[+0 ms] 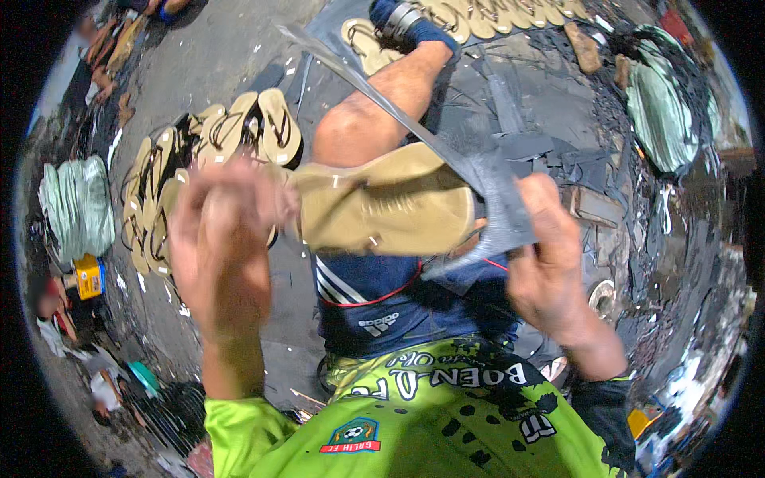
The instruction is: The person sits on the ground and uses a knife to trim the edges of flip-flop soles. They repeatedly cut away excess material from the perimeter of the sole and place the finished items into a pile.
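Note:
Above my lap is a tan sandal sole [398,227], lying sideways with dark strap shapes across its upper face. My left hand [223,239], smeared by motion, is closed round its left end. At its right end hangs a dark grey rubber scrap [506,203] with a long thin strip trailing up to the far left. The fingers of my right hand [550,263] are closed on this scrap. Whether the scrap is still joined to the sole's edge, I cannot tell.
Finished-looking tan sandals [275,127] lie grouped on the floor at left, with another row [478,20] at the far side. Grey rubber offcuts [534,147] litter the right. Pale green sacks [661,111] and a yellow box [89,276] stand at the sides.

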`<state>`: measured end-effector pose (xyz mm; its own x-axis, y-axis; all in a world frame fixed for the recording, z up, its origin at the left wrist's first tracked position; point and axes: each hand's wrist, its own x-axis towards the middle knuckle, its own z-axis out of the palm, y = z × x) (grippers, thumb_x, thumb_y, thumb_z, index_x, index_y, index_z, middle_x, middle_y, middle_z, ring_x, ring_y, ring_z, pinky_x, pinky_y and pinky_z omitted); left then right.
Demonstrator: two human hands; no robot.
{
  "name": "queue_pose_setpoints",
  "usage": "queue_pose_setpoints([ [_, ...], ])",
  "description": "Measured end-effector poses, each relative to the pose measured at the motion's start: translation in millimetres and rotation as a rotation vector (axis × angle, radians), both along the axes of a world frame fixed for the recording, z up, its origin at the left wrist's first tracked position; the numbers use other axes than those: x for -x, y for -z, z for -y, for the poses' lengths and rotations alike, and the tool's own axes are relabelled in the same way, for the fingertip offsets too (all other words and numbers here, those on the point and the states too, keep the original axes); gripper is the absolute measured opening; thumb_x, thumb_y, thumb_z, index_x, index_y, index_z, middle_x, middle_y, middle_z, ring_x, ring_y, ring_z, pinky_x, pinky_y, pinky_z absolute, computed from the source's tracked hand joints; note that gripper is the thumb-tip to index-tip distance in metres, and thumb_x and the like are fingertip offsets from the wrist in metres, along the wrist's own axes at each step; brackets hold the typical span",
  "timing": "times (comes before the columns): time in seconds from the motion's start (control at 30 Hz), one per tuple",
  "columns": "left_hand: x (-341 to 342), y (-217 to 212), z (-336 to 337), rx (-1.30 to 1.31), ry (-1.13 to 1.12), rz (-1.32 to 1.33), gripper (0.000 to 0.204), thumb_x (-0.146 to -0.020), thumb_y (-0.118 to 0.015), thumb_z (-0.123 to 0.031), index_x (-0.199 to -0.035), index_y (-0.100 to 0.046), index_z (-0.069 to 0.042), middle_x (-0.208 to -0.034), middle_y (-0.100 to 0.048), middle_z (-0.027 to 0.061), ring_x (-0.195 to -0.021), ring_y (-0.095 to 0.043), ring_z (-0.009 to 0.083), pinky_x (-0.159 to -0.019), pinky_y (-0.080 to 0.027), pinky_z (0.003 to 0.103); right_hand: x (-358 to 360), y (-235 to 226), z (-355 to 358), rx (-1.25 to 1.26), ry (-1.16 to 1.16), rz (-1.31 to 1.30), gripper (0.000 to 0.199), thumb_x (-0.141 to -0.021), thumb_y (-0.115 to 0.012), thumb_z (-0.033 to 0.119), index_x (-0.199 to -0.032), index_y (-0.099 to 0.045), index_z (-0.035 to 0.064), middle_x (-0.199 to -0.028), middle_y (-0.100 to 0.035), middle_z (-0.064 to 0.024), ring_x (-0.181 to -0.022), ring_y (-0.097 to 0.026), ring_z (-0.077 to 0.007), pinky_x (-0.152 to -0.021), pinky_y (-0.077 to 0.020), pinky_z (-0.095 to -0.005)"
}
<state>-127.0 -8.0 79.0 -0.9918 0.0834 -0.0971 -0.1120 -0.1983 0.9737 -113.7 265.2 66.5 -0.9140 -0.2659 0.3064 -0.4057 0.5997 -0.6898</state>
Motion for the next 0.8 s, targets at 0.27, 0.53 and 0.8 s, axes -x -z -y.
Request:
queue_pose_setpoints([
  [0.27, -61.7, 39.7, -115.9, -0.719, -0.245, 0.415, 0.040, -0.095, -0.053, -0.044, -0.121, -0.055, -0.014, -0.117, -0.063, 0.0034, -0.107, -0.060, 0.0177, -0.094, -0.048, 0.038, -71.4, 55.1, 35.7, 0.222, 0.212, -0.046, 0.059, -0.062, -0.062, -0.006, -0.120, -0.060, 0.0040, -0.090, -0.058, -0.0122, -0.076, -0.062, -0.0324, -0.066, -0.0514, -0.0399],
  [0.53, -45.9, 24.8, -136.0, -0.663, -0.100, 0.344, 0.032, -0.093, -0.059, -0.038, -0.115, -0.058, -0.015, -0.107, -0.066, -0.0002, -0.097, -0.064, 0.0140, -0.086, -0.052, 0.035, -117.1, 78.9, -7.5, 0.163, 0.356, -0.115, 0.052, -0.075, -0.069, 0.004, -0.126, -0.058, 0.0116, -0.087, -0.059, -0.0099, -0.069, -0.061, -0.0259, -0.060, -0.0498, -0.0368],
  [0.8, -64.3, 40.5, -127.8, -0.614, -0.056, 0.381, 0.041, -0.090, -0.061, -0.030, -0.124, -0.050, -0.008, -0.115, -0.060, 0.0030, -0.107, -0.059, 0.0152, -0.096, -0.046, 0.035, -120.8, 55.9, -17.0, 0.143, 0.279, 0.046, 0.047, -0.079, -0.070, 0.007, -0.125, -0.060, 0.0111, -0.084, -0.058, -0.0093, -0.064, -0.059, -0.0255, -0.058, -0.0490, -0.0369],
])
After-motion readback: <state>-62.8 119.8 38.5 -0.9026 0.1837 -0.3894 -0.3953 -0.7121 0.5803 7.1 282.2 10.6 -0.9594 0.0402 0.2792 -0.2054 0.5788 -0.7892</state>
